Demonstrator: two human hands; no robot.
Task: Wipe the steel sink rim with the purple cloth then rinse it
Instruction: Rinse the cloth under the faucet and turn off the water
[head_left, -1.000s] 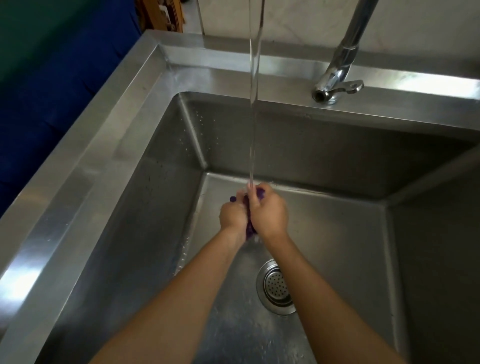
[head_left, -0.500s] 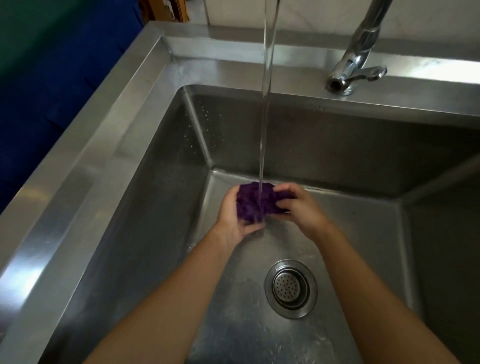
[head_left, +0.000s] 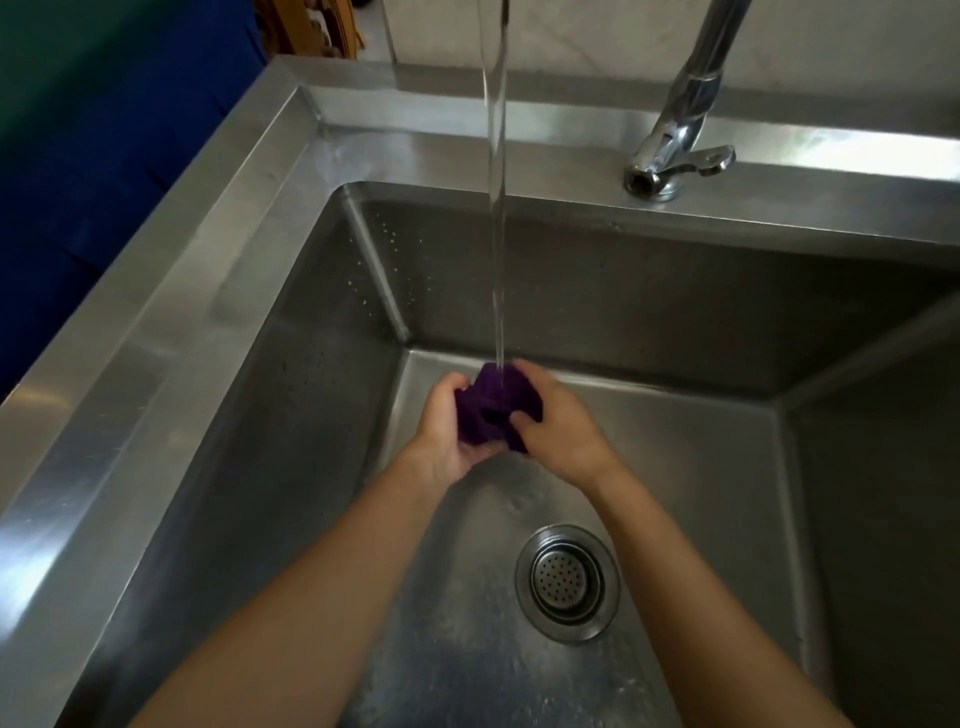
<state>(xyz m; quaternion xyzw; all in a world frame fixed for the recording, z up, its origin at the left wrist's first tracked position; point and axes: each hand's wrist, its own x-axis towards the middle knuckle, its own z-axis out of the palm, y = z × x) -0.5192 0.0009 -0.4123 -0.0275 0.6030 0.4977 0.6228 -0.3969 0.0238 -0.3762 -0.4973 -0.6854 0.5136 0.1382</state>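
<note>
The purple cloth (head_left: 491, 410) is bunched up between both hands, low inside the steel sink, and a stream of water (head_left: 496, 218) falls straight onto its top. My left hand (head_left: 444, 434) cups the cloth from the left and below. My right hand (head_left: 558, 423) grips it from the right, fingers curled into the fabric. The steel sink rim (head_left: 171, 343) runs along the left and back sides and shines with reflections. Part of the cloth is hidden by my fingers.
A chrome tap (head_left: 680, 140) with its lever stands on the back rim at the right. The round drain strainer (head_left: 568, 583) lies in the basin floor below my right forearm. A blue surface (head_left: 93, 171) lies left of the sink. Water droplets dot the inner walls.
A second ago my hands were pressed together on the cloth. They then parted and spread it under the stream, and now they bunch it up again between them.
</note>
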